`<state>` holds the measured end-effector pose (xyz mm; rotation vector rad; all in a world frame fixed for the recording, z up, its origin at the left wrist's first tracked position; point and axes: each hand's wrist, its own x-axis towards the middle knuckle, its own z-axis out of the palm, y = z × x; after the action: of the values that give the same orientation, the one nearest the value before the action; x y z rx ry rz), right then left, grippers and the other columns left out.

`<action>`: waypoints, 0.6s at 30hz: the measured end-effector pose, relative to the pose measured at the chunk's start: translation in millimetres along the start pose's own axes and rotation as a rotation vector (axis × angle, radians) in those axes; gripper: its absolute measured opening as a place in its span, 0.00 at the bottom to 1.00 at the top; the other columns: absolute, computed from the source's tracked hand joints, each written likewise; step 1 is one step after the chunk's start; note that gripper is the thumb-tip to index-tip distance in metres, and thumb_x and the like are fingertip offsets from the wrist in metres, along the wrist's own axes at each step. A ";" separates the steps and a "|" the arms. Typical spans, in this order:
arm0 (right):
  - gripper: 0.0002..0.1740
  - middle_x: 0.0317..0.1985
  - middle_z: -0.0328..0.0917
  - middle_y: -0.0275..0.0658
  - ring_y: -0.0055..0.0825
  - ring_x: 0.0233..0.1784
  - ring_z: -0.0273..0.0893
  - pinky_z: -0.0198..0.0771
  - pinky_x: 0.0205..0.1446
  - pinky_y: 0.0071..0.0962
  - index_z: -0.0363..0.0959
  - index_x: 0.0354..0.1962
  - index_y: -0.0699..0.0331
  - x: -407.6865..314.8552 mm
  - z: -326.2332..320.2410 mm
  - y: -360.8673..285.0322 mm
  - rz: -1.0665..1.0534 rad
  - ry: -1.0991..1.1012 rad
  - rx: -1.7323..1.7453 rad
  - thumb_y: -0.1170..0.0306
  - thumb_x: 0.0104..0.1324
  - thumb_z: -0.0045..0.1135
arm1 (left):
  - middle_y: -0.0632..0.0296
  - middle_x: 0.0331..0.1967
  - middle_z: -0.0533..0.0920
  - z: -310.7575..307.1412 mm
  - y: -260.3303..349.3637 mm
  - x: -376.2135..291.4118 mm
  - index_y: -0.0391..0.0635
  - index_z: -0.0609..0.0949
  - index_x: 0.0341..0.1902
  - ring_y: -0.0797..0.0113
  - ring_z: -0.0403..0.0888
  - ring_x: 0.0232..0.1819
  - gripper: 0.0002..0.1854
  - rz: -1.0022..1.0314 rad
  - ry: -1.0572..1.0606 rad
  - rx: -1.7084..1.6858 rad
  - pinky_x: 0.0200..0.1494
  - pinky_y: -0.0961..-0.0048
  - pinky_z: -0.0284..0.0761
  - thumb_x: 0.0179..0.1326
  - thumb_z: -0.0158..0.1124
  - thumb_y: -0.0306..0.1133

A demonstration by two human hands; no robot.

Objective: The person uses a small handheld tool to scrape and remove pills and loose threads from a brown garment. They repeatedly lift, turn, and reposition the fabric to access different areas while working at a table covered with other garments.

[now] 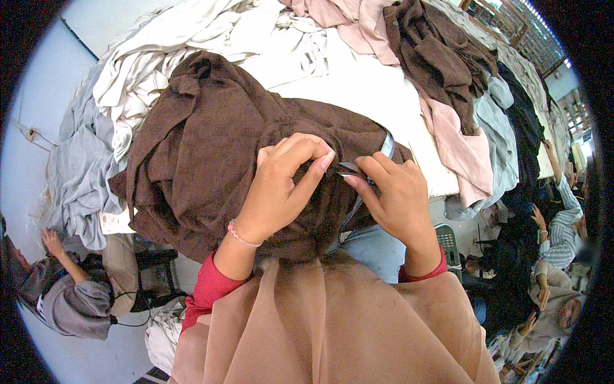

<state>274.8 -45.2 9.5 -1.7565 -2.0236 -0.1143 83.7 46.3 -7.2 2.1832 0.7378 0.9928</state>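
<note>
A heap of dark brown cloth, apparently a garment [220,125], lies bunched before me, partly on the table and partly hanging over its near edge. My left hand [288,187] rests over its middle, thumb and forefinger tips pinched together at the cloth; a thread between them is too small to make out. Just to the right, my right hand [398,197] grips small thread snips [350,166]. Their two pointed blades stand slightly apart, aimed at my left fingertips, while the handle is mostly hidden in my palm. A pale strip [387,145] shows at the garment's right side.
White cloth [201,33] and grey-blue cloth [84,153] are piled at the left. Pink cloth [460,144], another brown garment [446,62] and black cloth [523,115] lie on the right. People sit at both sides, one's hand [53,242] near the left table edge.
</note>
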 end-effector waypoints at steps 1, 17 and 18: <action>0.14 0.28 0.72 0.35 0.37 0.30 0.76 0.61 0.33 0.37 0.74 0.37 0.54 0.8 0.0 -0.3 -0.009 0.005 -0.021 0.54 0.69 0.56 | 0.65 0.42 0.83 0.0 0.8 -0.3 0.45 0.81 0.40 0.64 0.80 0.47 0.05 -0.003 -0.003 0.003 0.50 0.67 0.62 0.67 0.60 0.32; 0.10 0.30 0.80 0.35 0.38 0.30 0.78 0.63 0.33 0.37 0.79 0.39 0.53 -4.7 -4.7 6.8 0.034 0.069 0.157 0.58 0.65 0.61 | 0.62 0.32 0.83 -12.1 14.7 -5.0 0.43 0.80 0.39 0.70 0.80 0.35 0.06 -0.081 0.116 -0.232 0.40 0.72 0.70 0.71 0.58 0.32; 0.11 0.32 0.81 0.35 0.38 0.31 0.78 0.64 0.34 0.37 0.79 0.40 0.53 -6.8 -7.5 7.9 0.034 0.077 0.221 0.58 0.65 0.62 | 0.63 0.31 0.83 -22.4 15.3 -9.6 0.43 0.80 0.39 0.71 0.80 0.34 0.06 -0.136 0.166 -0.259 0.38 0.74 0.71 0.71 0.58 0.31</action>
<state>285.1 -52.7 11.8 -1.6223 -1.8727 0.0502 63.9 36.5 11.3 1.8214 0.7761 1.1404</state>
